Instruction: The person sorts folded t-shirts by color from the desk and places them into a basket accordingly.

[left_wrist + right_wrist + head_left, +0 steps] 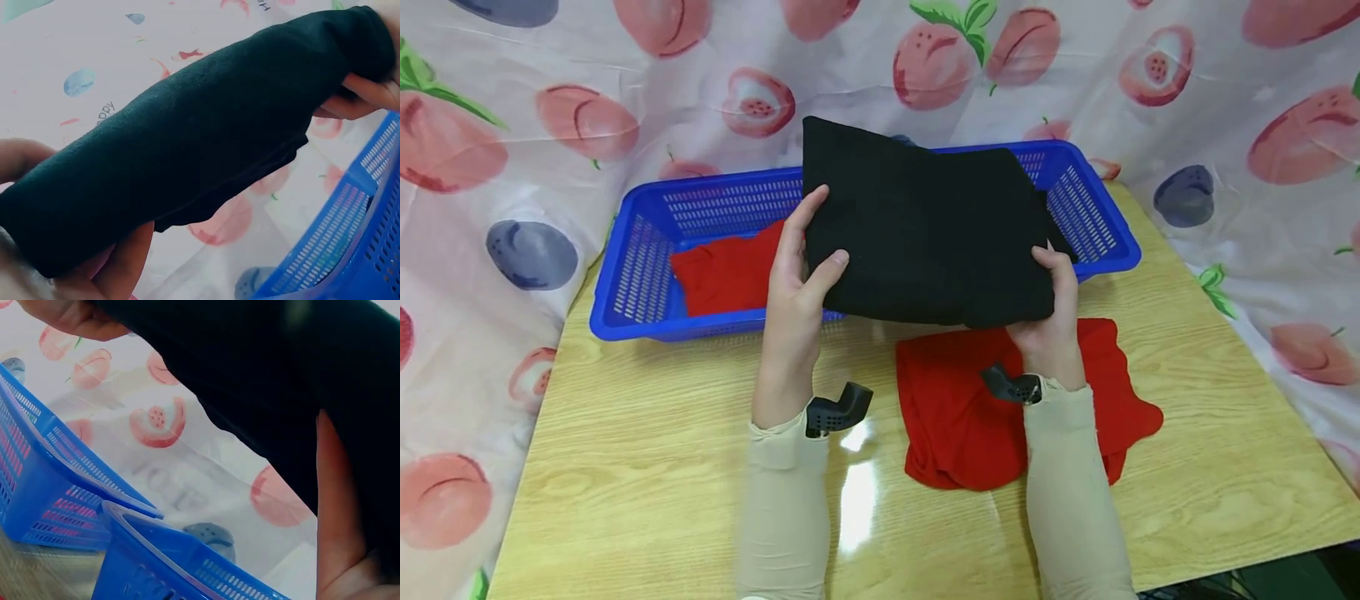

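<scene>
Both hands hold a folded black cloth [925, 233] raised over the blue baskets. At its left side the left hand [801, 267] grips the edge, thumb on the near face. The right hand [1052, 308] pinches the lower right corner, thumb on top and the other fingers hidden beneath. In the left wrist view the black cloth [187, 131] spans between both hands, its folded layers hanging at the lower side. A crumpled red cloth [958, 417] lies on the table under the right forearm. Another red cloth [722, 271] is in the left blue basket [647, 329].
In the right wrist view a second blue basket [131, 550] stands beside the first; the black cloth hides their meeting point from the head view. Something black [1060, 233] lies in the right one. A fruit-print curtain [850, 75] hangs behind the wooden table [647, 467].
</scene>
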{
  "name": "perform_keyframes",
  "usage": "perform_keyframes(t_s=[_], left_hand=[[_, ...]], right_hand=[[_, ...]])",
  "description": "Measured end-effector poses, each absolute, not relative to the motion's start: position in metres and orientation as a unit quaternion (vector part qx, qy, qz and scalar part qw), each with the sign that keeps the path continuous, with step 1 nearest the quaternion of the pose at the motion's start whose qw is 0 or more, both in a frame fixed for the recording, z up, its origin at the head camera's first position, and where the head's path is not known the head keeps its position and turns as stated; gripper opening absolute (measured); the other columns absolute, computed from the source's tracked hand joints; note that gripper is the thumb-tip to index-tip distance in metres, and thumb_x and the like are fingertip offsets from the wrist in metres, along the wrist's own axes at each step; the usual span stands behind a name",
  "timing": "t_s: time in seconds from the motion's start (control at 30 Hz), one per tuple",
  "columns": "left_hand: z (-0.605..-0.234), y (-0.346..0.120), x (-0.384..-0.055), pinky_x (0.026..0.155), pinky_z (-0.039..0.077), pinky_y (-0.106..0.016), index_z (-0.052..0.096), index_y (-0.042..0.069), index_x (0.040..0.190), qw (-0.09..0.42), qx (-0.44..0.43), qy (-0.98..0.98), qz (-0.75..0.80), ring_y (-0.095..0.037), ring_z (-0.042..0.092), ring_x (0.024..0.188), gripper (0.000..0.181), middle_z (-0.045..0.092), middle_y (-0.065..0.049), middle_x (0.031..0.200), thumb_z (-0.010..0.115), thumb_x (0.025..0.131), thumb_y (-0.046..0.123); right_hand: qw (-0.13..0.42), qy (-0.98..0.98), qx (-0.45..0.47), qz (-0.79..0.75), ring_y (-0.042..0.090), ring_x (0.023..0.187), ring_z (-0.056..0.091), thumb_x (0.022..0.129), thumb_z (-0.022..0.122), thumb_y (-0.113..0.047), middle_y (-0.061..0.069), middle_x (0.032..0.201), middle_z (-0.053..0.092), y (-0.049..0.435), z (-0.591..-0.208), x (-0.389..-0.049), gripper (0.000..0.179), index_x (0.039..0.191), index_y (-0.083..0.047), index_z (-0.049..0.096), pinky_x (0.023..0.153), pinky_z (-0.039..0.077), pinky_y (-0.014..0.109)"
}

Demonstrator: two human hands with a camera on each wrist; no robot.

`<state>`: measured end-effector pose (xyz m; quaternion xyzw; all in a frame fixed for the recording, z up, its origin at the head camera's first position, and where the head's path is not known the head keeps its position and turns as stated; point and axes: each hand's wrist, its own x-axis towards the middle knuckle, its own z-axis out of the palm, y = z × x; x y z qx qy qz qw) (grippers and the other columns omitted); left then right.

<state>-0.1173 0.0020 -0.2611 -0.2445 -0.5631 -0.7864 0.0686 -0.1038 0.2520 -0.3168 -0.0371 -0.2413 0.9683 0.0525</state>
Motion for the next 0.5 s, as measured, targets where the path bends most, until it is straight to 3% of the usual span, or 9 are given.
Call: perform_keyframes(t_s=[0.2,0.37,0.5], left_hand=[[-0.267,0.004,-0.122,0.103,0.026,-0.032,0.033,0.000,0.135,0.068,-0.234,-0.571,-0.784,-0.014,0.027,0.126,0.052,0.029,-0.005,0.139,0.045,0.085,-0.004],[-0.268,0.008,-0.125,0.104,0.024,-0.031,0.030,-0.001,0.135,0.056,-0.248,-0.576,-0.777,-0.012,0.024,0.128,0.053,0.027,-0.006,0.141,0.043,0.084,-0.006],[-0.268,0.008,-0.126,0.098,0.033,-0.039,0.028,0.003,0.137,0.021,-0.255,-0.551,-0.794,-0.020,0.031,0.125,0.058,0.026,-0.006,0.140,0.041,0.082,-0.007]], right_hand=[[0.052,-0.219,-0.034,0.974,0.022,0.098,0.054,0.089,0.049,-0.013,0.005,0.132,0.045,0.257,-0.319,-0.104,0.041,0.130,-0.015,0.047,0.077,0.048,0.034],[0.065,-0.198,-0.030,0.978,0.021,0.113,0.047,0.088,0.053,-0.010,0.001,0.136,0.041,0.263,-0.322,-0.105,0.043,0.130,-0.020,0.047,0.088,0.043,0.037],[0.064,-0.162,-0.039,0.984,0.020,0.120,0.042,0.086,0.058,-0.008,0.000,0.134,0.043,0.268,-0.322,-0.106,0.045,0.128,-0.022,0.050,0.095,0.037,0.038]])
